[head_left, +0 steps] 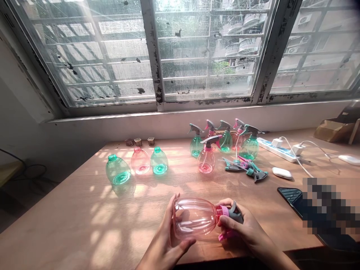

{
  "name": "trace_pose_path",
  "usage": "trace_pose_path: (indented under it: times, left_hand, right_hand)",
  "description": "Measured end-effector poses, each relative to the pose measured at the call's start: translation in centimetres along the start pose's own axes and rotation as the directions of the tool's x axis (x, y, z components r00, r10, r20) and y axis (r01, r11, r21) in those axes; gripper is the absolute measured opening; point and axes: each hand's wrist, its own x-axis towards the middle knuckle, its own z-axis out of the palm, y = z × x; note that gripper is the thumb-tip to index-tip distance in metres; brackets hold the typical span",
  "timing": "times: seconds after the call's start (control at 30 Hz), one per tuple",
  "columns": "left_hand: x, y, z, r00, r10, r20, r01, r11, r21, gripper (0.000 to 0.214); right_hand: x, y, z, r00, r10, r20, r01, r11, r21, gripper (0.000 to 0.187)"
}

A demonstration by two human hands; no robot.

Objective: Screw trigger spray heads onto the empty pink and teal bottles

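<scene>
A clear pink spray bottle [195, 217] lies sideways between my hands at the table's front edge. My left hand [171, 232] cups its base, thumb below and fingers behind. At the neck, my right hand [236, 221] grips the pink collar and grey spray head [234, 213], and a pink trigger [227, 235] hangs beneath. The dip tube inside cannot be made out. Beyond my hands stand a pink spray bottle [206, 161] with its head on and a pile of loose spray heads [247, 168].
Headless bottles stand at left: a green one [118, 170], a pink one [140, 161] and another green one [159, 161]. Several headed bottles, including a green one [249, 147], stand at the back. Rightward are a power strip [278, 150], a white case [282, 173] and a phone [292, 198].
</scene>
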Motion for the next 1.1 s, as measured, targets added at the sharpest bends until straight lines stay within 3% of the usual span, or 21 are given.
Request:
trace_pose_path:
  times: [0.2, 0.4, 0.57, 0.8, 0.97, 1.1]
  left_hand:
    - [0.0, -0.2, 0.0, 1.000, 0.025, 0.006, -0.024, 0.998, -0.055, 0.096]
    - [0.0, -2.1, -0.4, 1.000, 0.004, 0.008, -0.004, 1.000, -0.010, 0.131]
    - [-0.2, -1.7, -0.7, 1.000, -0.021, 0.003, 0.021, 0.999, -0.038, 0.110]
    - [0.2, -0.5, -0.1, 0.999, -0.030, 0.031, 0.034, 0.993, -0.114, 0.111]
    - [0.1, 0.1, 0.1, 0.999, -0.008, -0.040, 0.007, 1.000, -0.019, 0.098]
    - [0.0, -0.3, 0.0, 1.000, 0.010, -0.023, -0.010, 1.000, -0.005, 0.095]
  right_hand:
    - [-0.1, -0.1, 0.0, 1.000, 0.009, -0.006, -0.009, 1.000, -0.030, 0.057]
    - [-0.1, -0.2, 0.0, 1.000, 0.031, 0.006, -0.031, 1.000, -0.003, 0.057]
    - [-0.1, -0.1, -0.1, 1.000, 0.030, 0.000, -0.030, 1.000, 0.008, 0.056]
    - [0.0, 0.0, 0.0, 0.999, 0.027, -0.018, -0.027, 0.999, 0.045, 0.056]
    - [0.0, 0.1, -0.1, 0.999, 0.041, -0.019, -0.039, 0.998, 0.057, 0.056]
    - [-0.1, -0.1, 0.0, 0.999, 0.039, -0.017, -0.038, 0.998, 0.050, 0.058]
